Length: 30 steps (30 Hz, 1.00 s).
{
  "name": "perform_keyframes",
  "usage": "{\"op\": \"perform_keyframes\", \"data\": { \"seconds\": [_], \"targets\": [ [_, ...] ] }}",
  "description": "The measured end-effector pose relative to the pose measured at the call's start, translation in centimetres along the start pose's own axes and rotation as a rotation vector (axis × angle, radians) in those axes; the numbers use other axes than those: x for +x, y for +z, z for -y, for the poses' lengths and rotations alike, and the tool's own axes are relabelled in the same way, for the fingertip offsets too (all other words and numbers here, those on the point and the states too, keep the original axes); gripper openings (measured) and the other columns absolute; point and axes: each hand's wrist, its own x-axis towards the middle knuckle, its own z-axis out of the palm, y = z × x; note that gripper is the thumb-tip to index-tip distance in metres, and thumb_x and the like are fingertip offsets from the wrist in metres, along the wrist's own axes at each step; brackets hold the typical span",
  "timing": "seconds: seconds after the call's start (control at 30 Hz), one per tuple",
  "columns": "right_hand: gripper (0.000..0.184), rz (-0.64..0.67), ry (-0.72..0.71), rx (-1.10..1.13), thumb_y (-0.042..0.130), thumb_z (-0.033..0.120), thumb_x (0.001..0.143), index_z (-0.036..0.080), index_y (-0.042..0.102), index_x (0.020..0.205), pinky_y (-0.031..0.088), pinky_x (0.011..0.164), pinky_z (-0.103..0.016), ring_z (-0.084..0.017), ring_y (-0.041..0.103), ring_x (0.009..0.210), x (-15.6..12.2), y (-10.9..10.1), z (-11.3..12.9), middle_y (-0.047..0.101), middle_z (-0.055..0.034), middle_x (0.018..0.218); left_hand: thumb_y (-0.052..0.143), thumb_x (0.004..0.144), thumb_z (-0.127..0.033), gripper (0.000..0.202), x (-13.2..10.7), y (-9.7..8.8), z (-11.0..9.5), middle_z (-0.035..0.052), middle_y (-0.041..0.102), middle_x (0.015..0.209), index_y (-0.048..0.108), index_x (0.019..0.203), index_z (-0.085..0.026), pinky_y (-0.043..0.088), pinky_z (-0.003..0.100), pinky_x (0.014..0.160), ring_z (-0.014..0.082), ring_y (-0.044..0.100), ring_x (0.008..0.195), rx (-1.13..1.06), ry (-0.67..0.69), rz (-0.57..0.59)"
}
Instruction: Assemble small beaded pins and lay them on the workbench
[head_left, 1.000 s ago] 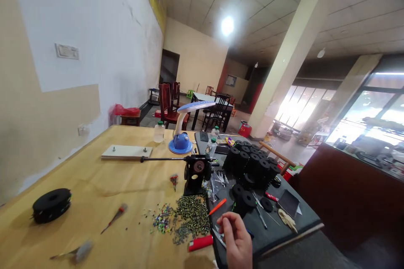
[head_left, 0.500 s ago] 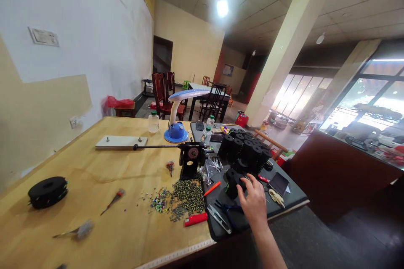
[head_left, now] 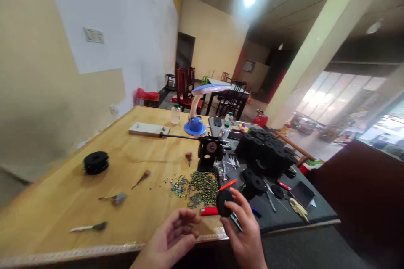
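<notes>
A black round disc, looking like a foam line spool, is pinched between the thumb and fingers of my right hand above the table's front edge. To its left, my left hand hangs with fingers loosely curled and apart, holding nothing. Behind the disc lie a red lighter-like piece, an orange pen-like stick and a heap of small brass-coloured parts. Partly hidden by my right hand are the thread snips. A short stack of similar black spools stands on the dark mat.
A black hand-cranked winder with a long rod stands mid-table, before a blue lamp. Many black spools are massed on the mat. Brushes and another spool stack lie left. A white glove is right.
My right hand has gone from the small spool stack on the mat towards me and left, now with a disc in it. My left hand has come into view. The camera has turned left.
</notes>
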Motion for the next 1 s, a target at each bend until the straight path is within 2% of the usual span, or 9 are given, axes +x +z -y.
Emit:
{"op": "perform_keyframes", "data": {
  "seconds": [0.07, 0.13, 0.23, 0.3, 0.37, 0.43, 0.53, 0.77, 1.0],
  "targets": [
    [0.027, 0.09, -0.1, 0.039, 0.059, 0.014, 0.084, 0.023, 0.062, 0.109, 0.054, 0.089, -0.036, -0.027, 0.055, 0.119, -0.9, 2.3, 1.6, 0.052, -0.0133, 0.136, 0.08, 0.064, -0.043, 0.043, 0.9, 0.1, 1.0, 0.008, 0.068, 0.101, 0.064, 0.097, -0.02, 0.051, 0.033, 0.076, 0.024, 0.063, 0.091, 0.0, 0.012, -0.036],
    [0.032, 0.144, -0.173, 0.057, 0.058, 0.01, 0.082, 0.024, 0.064, 0.11, 0.055, 0.088, -0.036, -0.028, 0.056, 0.119, -1.6, 4.1, 2.4, 0.052, -0.0131, 0.137, 0.078, 0.066, -0.044, 0.037, 1.4, -0.4, 2.2, 0.0039, 0.067, 0.086, 0.063, 0.089, -0.019, 0.05, 0.027, 0.062, 0.0188, 0.062, 0.076, 0.004, -0.012, -0.125],
    [0.039, 0.142, -0.184, 0.12, 0.061, 0.011, 0.081, 0.024, 0.061, 0.118, 0.054, 0.091, -0.039, -0.029, 0.056, 0.12, -2.5, 6.0, 2.5, 0.055, -0.013, 0.135, 0.08, 0.063, -0.043, 0.036, 1.3, -1.7, 3.5, -0.0013, 0.062, 0.072, 0.061, 0.08, -0.017, 0.047, 0.024, 0.054, 0.0134, 0.058, 0.061, -0.007, -0.021, -0.235],
    [0.041, 0.068, -0.076, 0.214, 0.061, 0.016, 0.082, 0.023, 0.058, 0.123, 0.056, 0.087, -0.038, -0.029, 0.061, 0.113, -3.2, 6.8, 2.5, 0.061, -0.0132, 0.128, 0.081, 0.061, -0.042, 0.036, 0.9, -2.5, 3.8, -0.0013, 0.063, 0.072, 0.06, 0.078, -0.017, 0.049, 0.024, 0.056, 0.0136, 0.059, 0.062, -0.014, -0.022, -0.282],
    [0.034, -0.001, 0.147, 0.341, 0.06, 0.023, 0.086, 0.022, 0.058, 0.119, 0.059, 0.073, -0.032, -0.025, 0.069, 0.092, -4.0, 7.6, 2.7, 0.069, -0.0124, 0.111, 0.08, 0.062, -0.042, 0.036, 0.5, -3.1, 3.9, -0.0007, 0.064, 0.073, 0.06, 0.078, -0.017, 0.05, 0.025, 0.058, 0.0146, 0.061, 0.063, -0.023, -0.03, -0.321],
    [0.025, 0.039, 0.401, 0.512, 0.058, 0.033, 0.088, 0.019, 0.062, 0.109, 0.057, 0.056, -0.027, -0.02, 0.068, 0.07, -4.5, 8.5, 3.2, 0.072, -0.0096, 0.09, 0.08, 0.063, -0.042, 0.035, 0.1, -3.4, 4.0, -0.0002, 0.065, 0.073, 0.061, 0.079, -0.017, 0.051, 0.026, 0.06, 0.0151, 0.061, 0.064, -0.043, -0.037, -0.349],
    [0.034, 0.195, 0.622, 0.775, 0.061, 0.047, 0.083, 0.017, 0.065, 0.098, 0.051, 0.045, -0.023, -0.019, 0.065, 0.062, -4.5, 9.9, 4.5, 0.071, -0.0069, 0.078, 0.08, 0.063, -0.041, 0.034, -0.5, -3.3, 4.3, 0.0004, 0.066, 0.073, 0.063, 0.079, -0.017, 0.052, 0.026, 0.062, 0.0159, 0.061, 0.067, -0.061, -0.046, -0.371],
    [0.034, 0.259, 0.791, 0.894, 0.069, 0.048, 0.075, 0.016, 0.065, 0.087, 0.047, 0.048, -0.023, -0.015, 0.056, 0.056, -4.2, 10.9, 5.6, 0.066, -0.0022, 0.072, 0.078, 0.064, -0.046, 0.038, -1.0, -3.6, 4.1, 0.0008, 0.065, 0.069, 0.068, 0.083, -0.015, 0.043, 0.021, 0.05, 0.0141, 0.056, 0.062, 0.007, -0.048, -0.403],
    [0.048, 0.273, 0.952, 0.927, 0.074, 0.057, 0.064, 0.017, 0.061, 0.086, 0.044, 0.04, -0.021, -0.014, 0.055, 0.049, -4.5, 10.1, 5.4, 0.061, 0.0009, 0.064, 0.076, 0.066, -0.049, 0.037, -0.8, -5.1, 3.9, 0.0003, 0.063, 0.06, 0.068, 0.069, -0.013, 0.032, 0.019, 0.045, 0.0091, 0.047, 0.05, 0.001, -0.109, -0.396]
  ]
}}
